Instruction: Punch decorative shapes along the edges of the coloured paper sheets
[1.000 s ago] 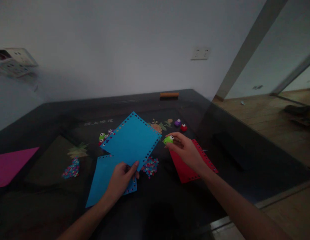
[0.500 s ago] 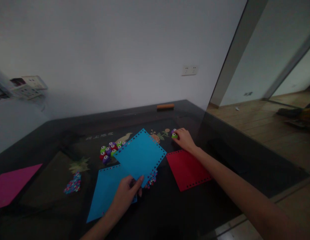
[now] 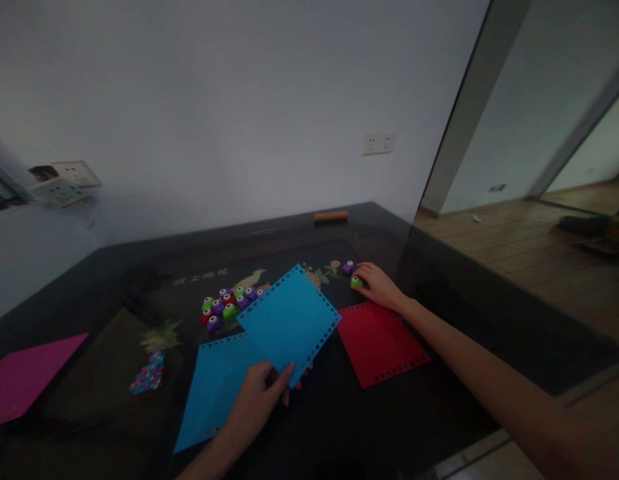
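Note:
My left hand [image 3: 262, 400] pinches the near corner of a blue paper sheet [image 3: 289, 323] with punched holes along its edges and holds it tilted above the dark table [image 3: 114, 280]. A second blue sheet [image 3: 216, 387] lies flat beneath it. My right hand [image 3: 382, 287] reaches to the far right of the table, its fingers curled round a small green punch [image 3: 356, 282], with a purple punch [image 3: 348, 267] just behind. A red sheet [image 3: 382, 343] with punched edges lies under my right wrist.
Several small green, purple and red punches [image 3: 224, 307] cluster left of the raised sheet. A heap of coloured paper bits [image 3: 149, 373] lies at the left and a pink sheet [image 3: 29, 377] at the table's left edge. An orange bar [image 3: 330, 216] rests by the wall.
My right hand carried the green punch from beside the blue sheet to the far right, next to the purple punch. The left hand kept hold of the blue sheet; the view shifted.

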A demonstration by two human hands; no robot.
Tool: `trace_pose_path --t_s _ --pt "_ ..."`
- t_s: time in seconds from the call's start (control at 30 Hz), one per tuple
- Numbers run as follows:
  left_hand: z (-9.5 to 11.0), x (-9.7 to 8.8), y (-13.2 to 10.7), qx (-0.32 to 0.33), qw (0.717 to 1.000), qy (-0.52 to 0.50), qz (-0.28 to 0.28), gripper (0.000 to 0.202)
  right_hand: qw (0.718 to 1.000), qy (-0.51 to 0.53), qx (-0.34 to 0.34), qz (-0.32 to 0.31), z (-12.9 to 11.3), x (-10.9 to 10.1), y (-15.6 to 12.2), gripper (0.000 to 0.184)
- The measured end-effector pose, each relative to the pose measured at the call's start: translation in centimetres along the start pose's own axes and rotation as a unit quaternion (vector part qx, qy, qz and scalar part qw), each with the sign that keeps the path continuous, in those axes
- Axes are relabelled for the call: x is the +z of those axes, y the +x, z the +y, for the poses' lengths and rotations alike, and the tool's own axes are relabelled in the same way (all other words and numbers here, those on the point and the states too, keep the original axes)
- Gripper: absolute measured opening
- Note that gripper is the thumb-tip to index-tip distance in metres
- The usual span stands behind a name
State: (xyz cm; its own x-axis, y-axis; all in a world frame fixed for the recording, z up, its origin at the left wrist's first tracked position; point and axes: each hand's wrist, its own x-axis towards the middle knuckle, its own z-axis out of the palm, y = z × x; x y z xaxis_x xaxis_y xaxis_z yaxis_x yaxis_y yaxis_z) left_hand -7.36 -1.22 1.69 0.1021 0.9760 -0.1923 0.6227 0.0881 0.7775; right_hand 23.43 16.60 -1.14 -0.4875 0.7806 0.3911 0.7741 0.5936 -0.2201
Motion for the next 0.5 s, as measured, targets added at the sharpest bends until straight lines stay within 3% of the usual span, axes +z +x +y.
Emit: trace_pose_path --t_s 0.27,0.5 --pt "0.1 0.1 -0.1 0.015 1.000 -0.015 -0.019 0.053 1.000 0.018 -0.001 0.019 0.9 -0.2 -1.4 0.021" --pt "0.2 -0.1 -0.1 0.024 0.998 -0.033 -0.038 0.049 0.998 0.054 0.017 0.033 0.2 -0.5 -1.2 0.028"
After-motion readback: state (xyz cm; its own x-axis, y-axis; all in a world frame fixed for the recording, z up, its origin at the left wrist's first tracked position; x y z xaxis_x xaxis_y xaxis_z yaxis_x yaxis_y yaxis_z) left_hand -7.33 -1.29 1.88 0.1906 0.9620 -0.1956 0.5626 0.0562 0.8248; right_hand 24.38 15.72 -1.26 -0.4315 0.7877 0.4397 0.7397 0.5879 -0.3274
